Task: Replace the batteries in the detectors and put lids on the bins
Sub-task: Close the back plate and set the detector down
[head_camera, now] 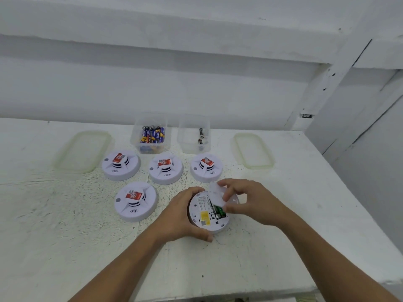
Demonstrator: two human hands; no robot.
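Left hand (185,214): grip clasped round the rim of the overturned round white plastic detector (204,216) on the white tabletop (65,236). Right hand (246,201): grip pinching a small white plastic cover (214,192) above the open bay, green batteries (219,211) exposed. Behind, the battery-filled clear plastic bin (151,138) and the nearly empty clear bin (193,138) stand unlidded side by side.

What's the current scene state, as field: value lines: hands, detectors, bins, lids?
left hand: grips the upturned detector by its rim
right hand: pinches the battery cover, tilted up off the detector
compartment: open, green batteries inside
other detectors: four, face up on the table
left bin: many batteries, no lid
right bin: two batteries, no lid
lids: two, flat on the table, one outside each bin
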